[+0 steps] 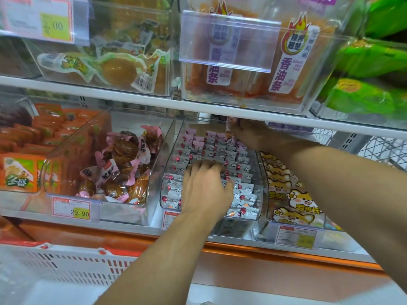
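A shop shelf seen from above the person's arms. At the far left of the frame, orange packets fill a clear container, and a white slotted basket sits in the lower left corner. Just to the right, a clear tub holds brown snacks in pink wrappers, with a red-edged price tag reading 29.90 clipped to its front. Above it, over a white shelf board, another tub holds brown vacuum-packed snacks.

In the centre stands a clear bin packed with neat rows of small white packets printed with red and pink. The left hand lies palm down on the middle rows, its fingers bent down among the packets and its thumb stretched to the right; whether it grips any cannot be told. At the back of the same bin, just under the shelf board, the right hand pinches a pink packet held upright above the rear rows.

Right of the bin, another tub holds packets with cartoon cats. In the upper right, orange snack packs with flame logos stand in a tub, and green bags fill the far right edge.
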Tool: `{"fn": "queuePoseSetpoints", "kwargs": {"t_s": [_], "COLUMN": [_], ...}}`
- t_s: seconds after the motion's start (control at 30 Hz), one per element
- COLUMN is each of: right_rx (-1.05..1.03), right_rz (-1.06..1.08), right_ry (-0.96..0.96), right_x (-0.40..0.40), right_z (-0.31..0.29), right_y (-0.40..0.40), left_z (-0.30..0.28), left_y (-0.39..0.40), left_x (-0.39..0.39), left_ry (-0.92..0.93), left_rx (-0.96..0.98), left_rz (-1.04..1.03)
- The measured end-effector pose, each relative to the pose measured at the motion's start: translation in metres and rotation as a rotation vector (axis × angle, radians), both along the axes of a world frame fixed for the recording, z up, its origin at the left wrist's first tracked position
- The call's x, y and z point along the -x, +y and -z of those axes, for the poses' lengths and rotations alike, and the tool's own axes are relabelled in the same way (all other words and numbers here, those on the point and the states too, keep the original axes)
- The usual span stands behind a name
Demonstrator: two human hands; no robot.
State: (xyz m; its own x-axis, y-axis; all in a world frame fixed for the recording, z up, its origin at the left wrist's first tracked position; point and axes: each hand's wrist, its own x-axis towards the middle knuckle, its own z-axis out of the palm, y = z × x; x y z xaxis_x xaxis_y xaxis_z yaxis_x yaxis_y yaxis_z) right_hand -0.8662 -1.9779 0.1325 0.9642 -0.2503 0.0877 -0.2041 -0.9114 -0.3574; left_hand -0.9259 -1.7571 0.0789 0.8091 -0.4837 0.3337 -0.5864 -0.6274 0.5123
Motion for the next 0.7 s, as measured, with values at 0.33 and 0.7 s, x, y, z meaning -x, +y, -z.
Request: {"fn": "queuePoseSetpoints", "kwargs": {"t_s": [0.33, 0.7], "right_rx": [-0.159, -0.067], "right_rz": [-0.015, 0.084], "right_ry": [-0.131, -0.133], "right_x": [-0.001, -0.001], "right_z": [0.004, 0.003], "right_y": [-0.003, -0.011], "left_z": [-0.004, -0.005], "left_y": [-0.019, -0.028], "left_x": [0.007, 0.010], "left_ry": [-0.050, -0.019], "left_rx": [-0.120, -0.181], "left_rz": [0.061, 0.042]}}
